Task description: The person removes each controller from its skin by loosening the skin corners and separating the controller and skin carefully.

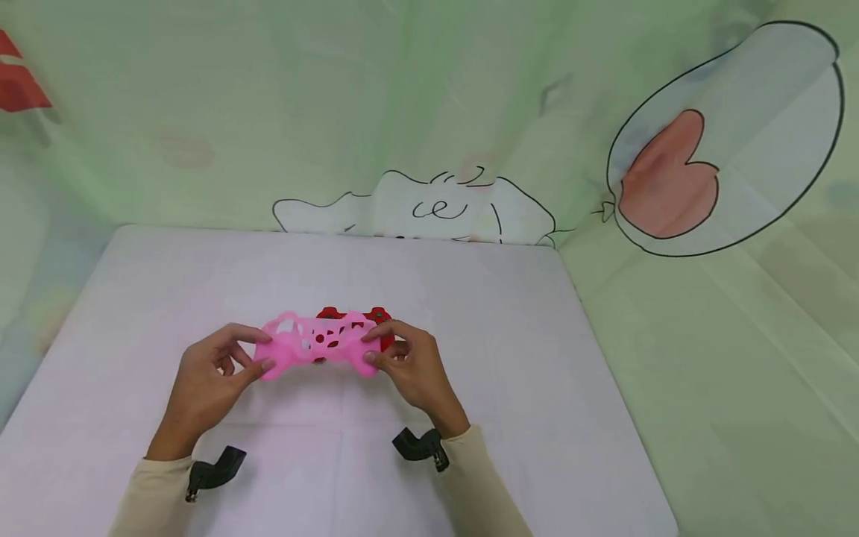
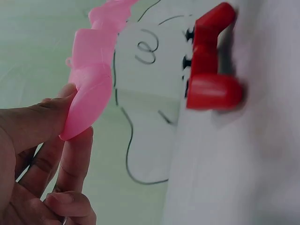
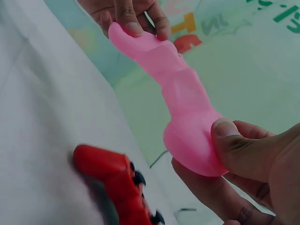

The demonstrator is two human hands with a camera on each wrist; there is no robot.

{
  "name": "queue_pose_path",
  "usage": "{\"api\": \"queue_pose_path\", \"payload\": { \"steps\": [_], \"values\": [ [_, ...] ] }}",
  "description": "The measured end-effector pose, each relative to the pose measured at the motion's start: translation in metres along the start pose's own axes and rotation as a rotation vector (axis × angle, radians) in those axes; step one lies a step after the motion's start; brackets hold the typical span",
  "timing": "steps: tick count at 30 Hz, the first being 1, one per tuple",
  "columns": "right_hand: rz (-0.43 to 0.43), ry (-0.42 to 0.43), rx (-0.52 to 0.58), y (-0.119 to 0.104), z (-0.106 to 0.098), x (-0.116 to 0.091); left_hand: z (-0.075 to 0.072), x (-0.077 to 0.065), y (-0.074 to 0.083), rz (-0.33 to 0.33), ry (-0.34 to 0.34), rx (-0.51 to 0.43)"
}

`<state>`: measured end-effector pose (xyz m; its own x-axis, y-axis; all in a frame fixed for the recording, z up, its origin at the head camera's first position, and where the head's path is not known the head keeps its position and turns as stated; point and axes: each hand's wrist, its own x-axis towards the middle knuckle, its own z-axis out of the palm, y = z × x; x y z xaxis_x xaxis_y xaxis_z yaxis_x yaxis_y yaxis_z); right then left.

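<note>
Both hands hold up a pink silicone game controller cover (image 1: 288, 347), with cut-out holes through its middle. My left hand (image 1: 215, 365) pinches one grip end between thumb and fingers; in the left wrist view the thumb lies on the cover (image 2: 91, 93) near its tip. The other grip end is pinched by my right hand (image 1: 412, 362), as the right wrist view of the cover (image 3: 187, 136) also shows. Behind and below it a red game controller (image 1: 380, 316) lies on the table, partly hidden in the head view. The left wrist view shows the controller (image 2: 206, 65) with black thumbsticks.
The white table (image 1: 470, 298) reaches back to a pale green curtain (image 1: 302, 97) with cartoon drawings. A balloon drawing with a red heart (image 1: 671, 179) is on the right side. Each sleeve carries a black wrist camera mount (image 1: 218, 470).
</note>
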<state>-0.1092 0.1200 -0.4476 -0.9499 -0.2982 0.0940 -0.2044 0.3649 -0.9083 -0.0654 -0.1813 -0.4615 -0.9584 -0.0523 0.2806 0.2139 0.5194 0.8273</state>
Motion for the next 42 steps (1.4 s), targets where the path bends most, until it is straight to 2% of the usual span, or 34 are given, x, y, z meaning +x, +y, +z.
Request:
{"api": "queue_pose_path", "payload": {
  "steps": [6,10,13,17,22,26,31,36,42],
  "values": [
    [-0.101,-0.016,-0.003,-0.016,0.022,0.027,-0.030,0.007,-0.008,-0.045,0.060,0.086],
    [-0.106,-0.038,0.028,-0.024,0.041,0.047,-0.050,0.015,-0.019,-0.079,0.097,0.120],
    [-0.091,-0.052,0.047,-0.028,0.058,0.061,-0.066,0.021,-0.027,-0.128,0.106,0.150],
    [-0.066,-0.067,0.044,-0.030,0.081,0.079,-0.084,0.030,-0.041,-0.203,0.082,0.211],
    [-0.049,-0.093,0.014,-0.025,0.110,0.100,-0.099,0.041,-0.063,-0.266,0.008,0.251],
    [-0.020,-0.086,-0.041,-0.016,0.133,0.114,-0.103,0.050,-0.089,-0.283,-0.036,0.252],
    [0.079,-0.036,-0.122,-0.007,0.158,0.124,-0.100,0.060,-0.120,-0.271,-0.069,0.218],
    [0.159,-0.002,-0.213,-0.004,0.176,0.131,-0.095,0.068,-0.138,-0.276,-0.093,0.205],
    [0.200,-0.008,-0.274,0.001,0.188,0.134,-0.090,0.069,-0.150,-0.344,-0.143,0.199]
  ]
}}
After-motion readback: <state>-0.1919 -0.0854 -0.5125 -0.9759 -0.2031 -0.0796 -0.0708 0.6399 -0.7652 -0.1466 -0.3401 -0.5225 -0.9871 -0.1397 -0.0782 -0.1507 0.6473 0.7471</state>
